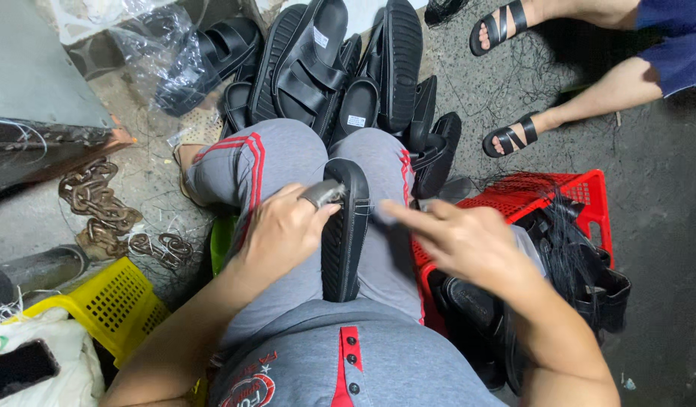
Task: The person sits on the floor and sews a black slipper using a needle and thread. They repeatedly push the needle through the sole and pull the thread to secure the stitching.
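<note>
Left hand (282, 230) gripping sandal (346, 230), right hand (461, 241) open

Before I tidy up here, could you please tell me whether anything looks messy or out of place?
Yes. Loose black threads lie scattered over the concrete floor, and more hang tangled over the red crate. Black sandals are heaped unevenly ahead of the knees. A rusty chain lies loose at left.

The person wears grey shorts (288, 162) with red stripes running down each outer side. The grey shirt (348, 362) has a red button strip with dark buttons and a round red-and-white emblem near the hem. Both forearms are bare, without sleeves, watch or rings.
</note>
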